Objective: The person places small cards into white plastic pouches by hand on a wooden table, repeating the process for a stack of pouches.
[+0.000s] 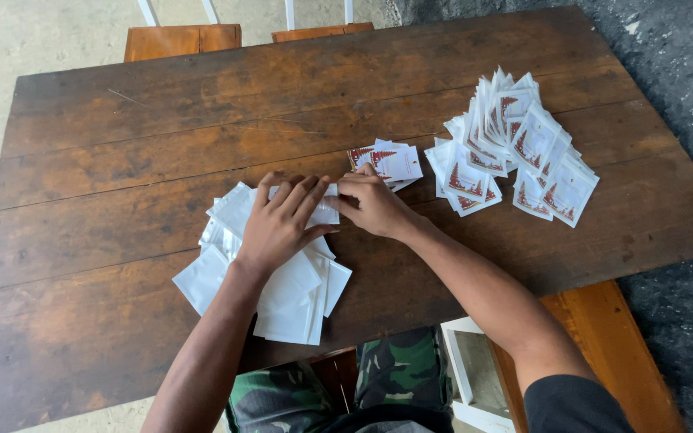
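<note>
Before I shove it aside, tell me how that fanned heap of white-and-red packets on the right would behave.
The heap of packets would probably slide apart rather than move as one: the packets overlap loosely and lean at angles. They look thin and flat, so likely light and somewhat floppy. Their surfaces seem glossy, so expect slipping on the wooden table.

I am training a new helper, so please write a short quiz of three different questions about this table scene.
1. True or false: both hands meet on one white packet near the middle of the wooden table.
2. Which pile lies under the left hand? A) blank white packets B) packets with red print
3. Fill in: the biggest heap of printed packets lies to the ____ of the right hand.

Key: 1 true; 2 A; 3 right. A small printed stack lies just beyond the right hand.
</note>
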